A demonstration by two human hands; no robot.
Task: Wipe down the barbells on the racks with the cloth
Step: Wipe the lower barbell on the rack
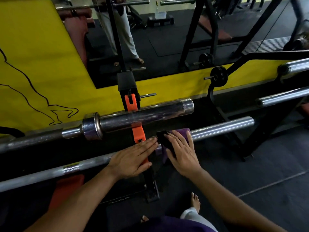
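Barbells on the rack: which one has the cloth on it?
The lower, nearer barbell, under both hands. The purple cloth drapes over it beneath the right hand; the thicker-sleeved barbell above is bare.

No text, number or brand name can be read with certainty. On the near barbell (93, 162), left of the orange hook (137, 131) of the rack, there is a small yellow sticker (71, 165), but its print is too blurred to read. Below the hook, on the black base of the rack (119, 200), some pale letters stand, too small and too dark to tell. On the yellow wall (33, 64), far left of the hook, there is only a black line drawing (55, 113) of a figure, without words.
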